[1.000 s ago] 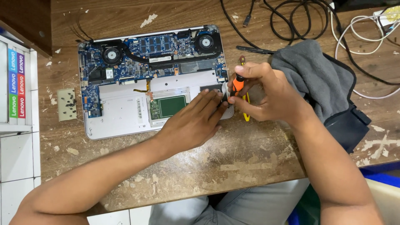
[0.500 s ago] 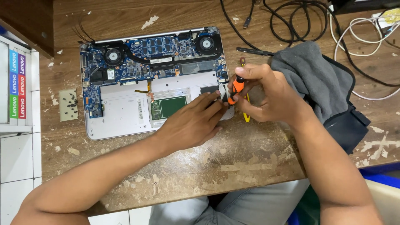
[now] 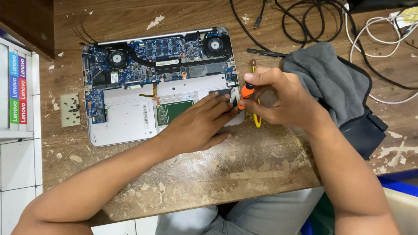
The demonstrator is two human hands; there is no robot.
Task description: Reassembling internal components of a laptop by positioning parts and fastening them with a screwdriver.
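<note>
At the near edge of the worn, paint-flecked wooden workbench (image 3: pixel 244 174) I see both of my forearms crossing onto the surface. My left hand (image 3: pixel 198 126) lies palm down, fingers stretched out and slightly apart, pressing on the near right corner of the opened silver laptop base (image 3: pixel 126 124). Its fingertips end at a small dark part beside the laptop's right edge.

My right hand (image 3: pixel 283 98) sits just right of the laptop, closed around the small orange-handled screwdriver (image 3: pixel 246 92). Thumb and fingers pinch the handle, and the tip points toward the same near right corner, close to the left fingertips. I cannot tell whether the tip touches a screw. A second tool with a yellow handle (image 3: pixel 257 117) lies on the bench under the right hand, partly covered by it.

The laptop base rests left of the bench centre, bottom cover off. Its near half shows a pale plate and a green circuit patch (image 3: pixel 174 111); its far half shows the blue mainboard (image 3: pixel 161 63) with two round black fans (image 3: pixel 116 58), one at each far corner.

A pale rectangular pad holding small dark screws (image 3: pixel 69 110) lies by the left edge of the bench. A crumpled grey cloth (image 3: pixel 328 80) lies on a dark case toward the right edge. Black cables (image 3: pixel 300 21) and white cables (image 3: pixel 374 56) coil at the far right corner.
</note>
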